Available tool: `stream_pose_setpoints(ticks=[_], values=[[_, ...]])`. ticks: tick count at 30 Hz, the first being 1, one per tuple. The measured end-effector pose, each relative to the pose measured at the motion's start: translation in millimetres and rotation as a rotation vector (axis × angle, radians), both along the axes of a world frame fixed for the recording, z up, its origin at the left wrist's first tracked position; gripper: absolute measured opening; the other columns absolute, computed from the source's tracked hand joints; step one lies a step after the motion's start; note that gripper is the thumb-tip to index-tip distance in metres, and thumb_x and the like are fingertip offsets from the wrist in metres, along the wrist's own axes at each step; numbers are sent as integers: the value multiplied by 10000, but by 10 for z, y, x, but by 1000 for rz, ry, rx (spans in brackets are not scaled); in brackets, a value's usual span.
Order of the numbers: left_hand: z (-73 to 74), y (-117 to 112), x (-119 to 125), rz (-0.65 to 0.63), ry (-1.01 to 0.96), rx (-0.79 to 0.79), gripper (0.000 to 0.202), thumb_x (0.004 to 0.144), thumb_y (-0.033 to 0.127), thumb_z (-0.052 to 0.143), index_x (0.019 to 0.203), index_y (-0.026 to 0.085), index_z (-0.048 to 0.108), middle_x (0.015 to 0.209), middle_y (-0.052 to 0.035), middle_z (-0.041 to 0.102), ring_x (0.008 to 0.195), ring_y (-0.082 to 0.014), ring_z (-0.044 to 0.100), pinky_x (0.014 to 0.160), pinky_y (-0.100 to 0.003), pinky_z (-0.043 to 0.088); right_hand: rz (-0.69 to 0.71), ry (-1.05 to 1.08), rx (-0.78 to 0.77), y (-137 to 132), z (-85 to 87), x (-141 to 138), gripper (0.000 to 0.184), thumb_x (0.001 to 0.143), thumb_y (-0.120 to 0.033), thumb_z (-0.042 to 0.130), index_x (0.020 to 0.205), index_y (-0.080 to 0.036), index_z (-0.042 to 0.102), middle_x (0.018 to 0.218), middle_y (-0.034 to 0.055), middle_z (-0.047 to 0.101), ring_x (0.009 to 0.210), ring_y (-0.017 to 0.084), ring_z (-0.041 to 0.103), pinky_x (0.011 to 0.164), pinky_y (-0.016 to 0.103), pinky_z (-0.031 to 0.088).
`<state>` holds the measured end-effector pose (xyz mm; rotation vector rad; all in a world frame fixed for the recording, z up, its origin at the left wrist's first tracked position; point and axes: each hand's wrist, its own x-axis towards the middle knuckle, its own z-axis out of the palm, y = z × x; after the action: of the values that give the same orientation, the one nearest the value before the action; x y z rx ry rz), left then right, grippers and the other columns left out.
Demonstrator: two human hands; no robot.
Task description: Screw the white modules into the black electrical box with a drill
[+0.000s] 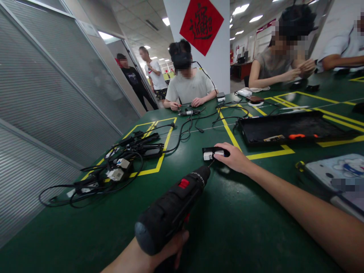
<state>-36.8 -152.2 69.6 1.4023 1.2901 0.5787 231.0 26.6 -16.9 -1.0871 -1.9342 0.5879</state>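
My left hand (170, 246) is wrapped round the grip of a black cordless drill (170, 208) with red switches; most of the grip and several fingers are hidden behind the drill body. The drill points forward and slightly right. Its thin bit (211, 163) ends close to a small black block with white parts (208, 155); whether the two touch I cannot tell. My right hand (234, 157) pinches that block at its right end, with the thumb in front and fingers over the top, at or just above the green table (227, 216).
Tangled black cables with white plugs (116, 174) lie left. A black tray (253, 140) holding an orange-handled item (296, 136) stands right, beyond a pale case (327, 172). Yellow tape (270, 154) marks the table. Co-workers (190, 85) sit across it; two people stand behind.
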Motion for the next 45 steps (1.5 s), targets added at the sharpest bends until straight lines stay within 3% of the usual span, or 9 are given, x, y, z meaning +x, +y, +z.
stream_pose_setpoints(ticks=[4, 14, 22, 26, 29, 32, 35, 40, 45], values=[[73, 8, 48, -65, 94, -16, 216, 789, 370, 597, 681, 191, 654, 502, 18, 626, 488, -126, 547, 551, -224, 521, -1, -6, -2, 3, -6, 4, 293, 854, -316, 601, 1127, -211, 582, 985, 26, 561, 839, 161, 546, 765, 274, 415], [110, 3, 55, -118, 113, -70, 224, 800, 401, 568, 708, 211, 642, 510, 12, 622, 527, -160, 574, 601, -260, 526, 35, 1, 8, -19, 33, 20, 303, 849, -290, 600, 1136, -196, 582, 983, 35, 564, 857, 167, 544, 772, 279, 411], [111, -8, 86, -69, 130, -27, 251, 762, 452, 598, 730, 208, 645, 514, 12, 628, 497, -150, 559, 534, -237, 518, 50, 15, -28, -9, 45, 20, 284, 849, -276, 601, 1122, -203, 586, 988, 29, 563, 854, 162, 547, 764, 272, 411], [134, 4, 84, -107, 166, -23, 267, 784, 434, 571, 711, 192, 656, 516, 0, 625, 506, -157, 575, 569, -266, 535, 48, 23, -43, -8, 38, 22, 280, 853, -285, 600, 1123, -213, 584, 1004, 25, 563, 854, 160, 550, 760, 272, 413], [113, 21, 84, -58, 212, 62, 199, 754, 369, 618, 838, 203, 688, 642, -28, 683, 643, -199, 634, 658, -300, 556, 54, 27, -49, -4, 29, 21, 282, 856, -293, 597, 1124, -208, 583, 1000, 30, 564, 849, 165, 553, 765, 280, 416], [63, 27, 109, 13, 285, 211, 415, 699, 234, 661, 1113, 235, 632, 826, -56, 712, 766, -237, 653, 750, -352, 554, 52, 33, -49, -2, 27, 19, 286, 853, -291, 596, 1124, -199, 584, 1008, 39, 564, 860, 173, 553, 783, 293, 417], [46, 17, 138, 4, 268, 249, 523, 713, 206, 638, 1226, 262, 556, 848, -51, 708, 703, -221, 648, 730, -368, 557, 52, 32, -56, -2, 30, 21, 295, 853, -294, 598, 1134, -205, 581, 1021, 39, 564, 870, 176, 554, 791, 300, 417], [112, -2, 120, -89, 184, 74, 227, 766, 350, 609, 949, 238, 680, 572, 7, 649, 584, -184, 621, 582, -278, 548, 47, 36, -47, 9, 16, 25, 286, 848, -296, 604, 1122, -215, 586, 1014, 34, 566, 867, 177, 555, 797, 303, 417], [137, -7, 87, -97, 169, 4, 216, 754, 419, 609, 701, 219, 668, 509, 18, 622, 490, -142, 567, 502, -226, 517, 48, 29, -50, 2, 28, 18, 276, 848, -295, 601, 1110, -208, 588, 1000, 34, 568, 860, 174, 556, 779, 292, 418]])
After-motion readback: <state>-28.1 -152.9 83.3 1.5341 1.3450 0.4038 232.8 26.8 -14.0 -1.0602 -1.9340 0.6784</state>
